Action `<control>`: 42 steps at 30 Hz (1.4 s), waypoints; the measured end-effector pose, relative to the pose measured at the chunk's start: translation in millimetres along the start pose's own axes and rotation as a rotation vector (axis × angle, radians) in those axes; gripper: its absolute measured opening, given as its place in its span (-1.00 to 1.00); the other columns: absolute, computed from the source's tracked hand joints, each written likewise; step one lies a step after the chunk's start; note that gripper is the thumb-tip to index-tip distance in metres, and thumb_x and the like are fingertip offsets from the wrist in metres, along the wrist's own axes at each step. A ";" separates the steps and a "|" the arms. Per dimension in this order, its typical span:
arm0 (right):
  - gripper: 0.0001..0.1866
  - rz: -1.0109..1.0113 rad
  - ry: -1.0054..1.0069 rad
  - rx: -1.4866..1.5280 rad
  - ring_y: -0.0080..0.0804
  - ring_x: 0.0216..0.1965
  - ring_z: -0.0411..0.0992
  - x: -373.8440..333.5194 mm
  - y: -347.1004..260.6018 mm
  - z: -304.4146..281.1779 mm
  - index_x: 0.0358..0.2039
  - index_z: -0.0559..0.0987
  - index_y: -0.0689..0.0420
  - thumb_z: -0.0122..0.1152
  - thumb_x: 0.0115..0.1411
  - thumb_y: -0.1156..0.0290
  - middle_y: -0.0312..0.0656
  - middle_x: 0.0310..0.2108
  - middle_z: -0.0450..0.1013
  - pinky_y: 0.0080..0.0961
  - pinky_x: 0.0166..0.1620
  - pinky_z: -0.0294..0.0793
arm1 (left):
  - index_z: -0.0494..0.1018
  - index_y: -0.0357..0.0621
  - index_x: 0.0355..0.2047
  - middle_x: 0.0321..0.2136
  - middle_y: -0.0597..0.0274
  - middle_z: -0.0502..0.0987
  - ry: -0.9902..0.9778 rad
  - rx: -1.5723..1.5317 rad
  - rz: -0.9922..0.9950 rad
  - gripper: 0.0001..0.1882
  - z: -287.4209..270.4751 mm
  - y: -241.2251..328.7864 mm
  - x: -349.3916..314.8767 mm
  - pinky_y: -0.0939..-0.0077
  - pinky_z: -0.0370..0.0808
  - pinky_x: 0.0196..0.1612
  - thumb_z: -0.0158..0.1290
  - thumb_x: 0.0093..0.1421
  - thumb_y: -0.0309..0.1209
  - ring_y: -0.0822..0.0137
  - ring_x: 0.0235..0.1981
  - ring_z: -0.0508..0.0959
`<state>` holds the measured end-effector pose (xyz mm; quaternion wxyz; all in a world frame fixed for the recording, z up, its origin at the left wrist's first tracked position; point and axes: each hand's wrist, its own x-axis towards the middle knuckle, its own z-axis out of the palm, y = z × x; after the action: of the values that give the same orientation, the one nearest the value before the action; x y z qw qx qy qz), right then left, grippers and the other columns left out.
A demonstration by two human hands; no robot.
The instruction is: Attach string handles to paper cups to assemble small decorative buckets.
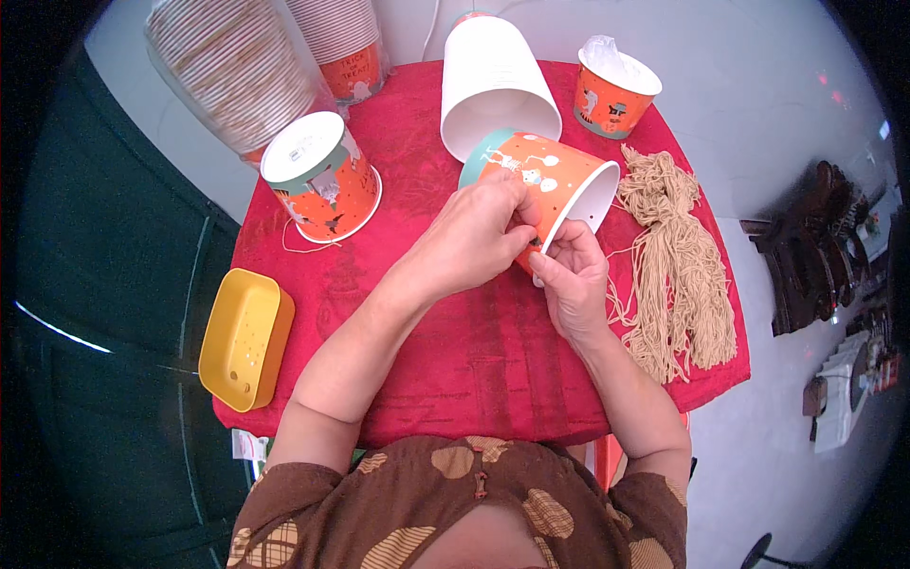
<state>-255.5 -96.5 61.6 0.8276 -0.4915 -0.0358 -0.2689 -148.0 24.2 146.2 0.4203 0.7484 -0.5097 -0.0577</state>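
Observation:
An orange paper bucket [555, 180] with a teal base band and Halloween figures lies tilted on its side, its white mouth facing right. My right hand [573, 270] grips its rim, with fingers inside the mouth and the thumb outside. A small hole shows near that rim. Against the printed wall, my left hand [488, 223] is closed, thumb and forefinger pinched close to the rim. What lies between those fingertips is hidden. Right of the bucket lies a bundle of beige yarn [678, 266], loose strands reaching toward my right hand.
A red cloth covers the table [455, 379]. White nested buckets [498, 81] lie behind my hands. An upside-down orange bucket [322, 180] with a string and a yellow tray [246, 337] holding small bits stand left. Wrapped bucket stacks [227, 71] and a bucket with plastic [616, 90] stand farther back.

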 end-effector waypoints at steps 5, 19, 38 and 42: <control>-0.75 -0.040 -0.020 0.018 -0.59 -0.21 0.43 0.1 5.8 -0.1 -0.19 0.43 0.17 0.19 0.15 0.69 -0.28 -0.21 0.46 -0.61 -0.11 0.43 | 0.43 -0.32 -0.44 -0.43 0.13 0.46 0.000 0.005 -0.002 -0.84 1.3 -0.9 0.2 0.42 0.50 -0.33 0.21 0.02 -0.57 0.32 -0.41 0.55; -0.74 -0.044 -0.036 -0.008 -0.60 -0.21 0.43 -0.5 8.7 -1.4 -0.21 0.39 0.15 0.18 0.14 0.72 -0.29 -0.23 0.44 -0.61 -0.10 0.42 | 0.42 -0.34 -0.43 -0.43 0.06 0.47 0.019 0.064 0.011 -0.87 4.6 -1.5 -1.0 0.36 0.49 -0.33 0.16 0.05 -0.58 0.23 -0.41 0.55; -0.77 -0.093 0.044 -0.186 -0.64 -0.28 0.42 -2.2 6.1 8.0 -0.19 0.38 0.20 0.16 0.17 0.69 -0.31 -0.27 0.42 -0.68 -0.18 0.41 | 0.38 -0.35 -0.43 -0.47 0.07 0.44 0.051 0.055 -0.006 -0.91 6.4 0.3 -0.4 0.39 0.46 -0.35 0.06 0.08 -0.56 0.28 -0.44 0.51; -0.80 -0.189 0.014 -0.501 -0.67 -0.41 0.35 -2.7 16.7 -3.9 -0.26 0.39 0.20 0.19 0.13 0.66 -0.33 -0.38 0.38 -0.67 -0.32 0.38 | 0.38 -0.35 -0.41 -0.46 0.12 0.43 0.125 -0.007 -0.030 -0.90 -0.4 8.7 -4.6 0.44 0.45 -0.36 0.05 0.11 -0.55 0.38 -0.44 0.48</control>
<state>-250.6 -92.4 45.5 0.6517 -0.6734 -0.0081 -0.3488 -156.2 27.1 150.9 0.4528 0.7568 -0.4710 -0.0191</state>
